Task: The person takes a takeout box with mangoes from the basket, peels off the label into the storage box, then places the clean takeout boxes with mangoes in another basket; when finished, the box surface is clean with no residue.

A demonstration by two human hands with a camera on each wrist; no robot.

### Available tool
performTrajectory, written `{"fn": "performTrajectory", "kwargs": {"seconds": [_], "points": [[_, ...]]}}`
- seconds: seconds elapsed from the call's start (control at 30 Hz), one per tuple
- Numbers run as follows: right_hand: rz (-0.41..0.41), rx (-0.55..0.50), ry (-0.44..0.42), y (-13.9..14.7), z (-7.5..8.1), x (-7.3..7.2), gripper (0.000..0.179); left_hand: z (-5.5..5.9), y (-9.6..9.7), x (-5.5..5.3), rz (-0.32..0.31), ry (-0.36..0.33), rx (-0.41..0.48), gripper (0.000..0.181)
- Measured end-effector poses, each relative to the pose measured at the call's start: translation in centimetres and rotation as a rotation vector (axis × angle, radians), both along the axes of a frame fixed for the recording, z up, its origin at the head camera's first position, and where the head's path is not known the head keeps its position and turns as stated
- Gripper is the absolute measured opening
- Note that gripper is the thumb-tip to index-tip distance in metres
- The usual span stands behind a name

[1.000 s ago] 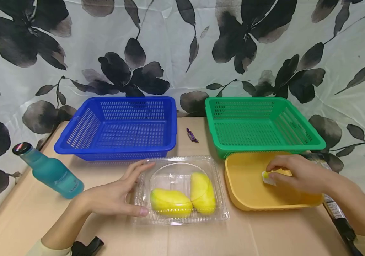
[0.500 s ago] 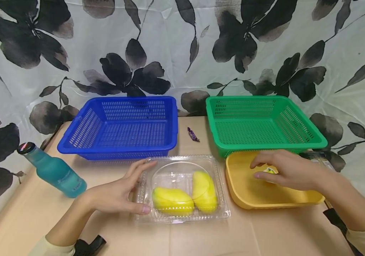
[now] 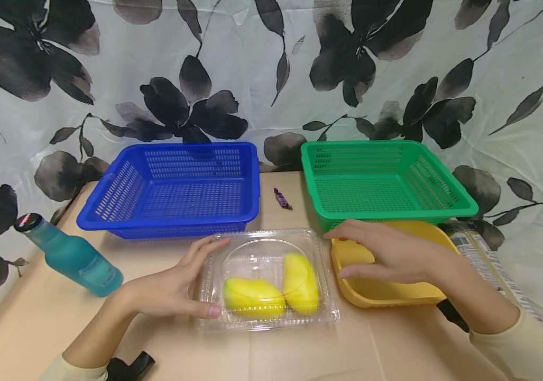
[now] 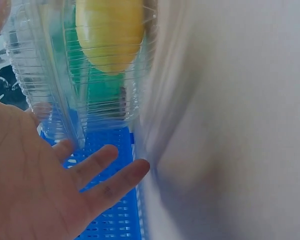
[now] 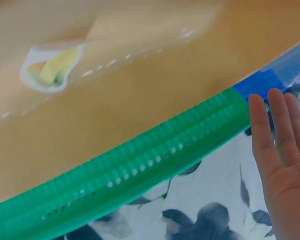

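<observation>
Two yellow mangoes [image 3: 254, 299] lie inside a clear plastic clamshell container [image 3: 329, 296], which is closed over them. My left hand [image 3: 171, 288] rests at the container's left side, its fingers spread and fairly straight, the thumb near the front corner. My right hand [image 3: 395, 251] hovers over the left part of a yellow tray [image 3: 380, 303], with its fingertips close to the container's right edge and nothing held. A white-edged sticker [image 5: 52, 69] with a fruit picture shows on the tray in the right wrist view; the hand hides it from the head view.
A blue basket [image 3: 168, 225] stands back left and a green basket [image 3: 395, 216] back right, with a purple wrapped candy [image 3: 283, 199] between them. A teal bottle [image 3: 78, 262] lies at left. A printed package [image 3: 482, 256] lies right of the tray.
My right hand has come off the sticker in the yellow tray and moved left toward the clear container, its fingers straightening. The left hand stays in place.
</observation>
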State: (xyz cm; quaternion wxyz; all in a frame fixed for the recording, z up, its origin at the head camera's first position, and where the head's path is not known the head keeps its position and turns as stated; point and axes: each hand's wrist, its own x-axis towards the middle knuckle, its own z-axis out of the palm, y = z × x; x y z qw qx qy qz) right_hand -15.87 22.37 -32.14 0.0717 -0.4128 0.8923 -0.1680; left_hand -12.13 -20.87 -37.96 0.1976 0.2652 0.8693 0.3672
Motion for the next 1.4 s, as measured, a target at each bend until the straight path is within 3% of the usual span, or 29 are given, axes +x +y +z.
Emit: {"fn": "performTrajectory", "kwargs": {"seconds": [0.27,0.5,0.63,0.77,0.9,1.17,1.4], "points": [[-0.023,0.029,-0.059,-1.6,-1.3,0.6,0.085,0.0,-0.1,0.0,-0.006,-0.005,-0.024,0.112],[-0.056,0.045,-0.146,-1.5,-3.1,1.2,0.097,-0.5,-0.3,-0.1,-0.02,0.066,0.002,0.119],[-0.068,0.042,-0.187,-1.8,-3.5,1.6,0.107,-0.5,-0.3,0.1,-0.038,0.058,0.012,0.122],[-0.066,0.033,-0.196,-2.1,-3.9,1.9,0.115,0.1,0.0,0.6,-0.062,0.029,-0.006,0.132],[-0.075,0.017,-0.171,-2.3,-4.4,2.1,0.119,0.7,0.7,1.1,-0.051,0.076,-0.066,0.139],[-0.08,-0.025,-0.102,-1.9,-4.8,2.6,0.12,1.7,1.5,1.7,-0.013,0.057,-0.095,0.134],[-0.093,-0.082,-0.153,-1.3,-4.1,2.8,0.117,3.0,1.7,2.7,0.029,0.078,-0.178,0.129]]}}
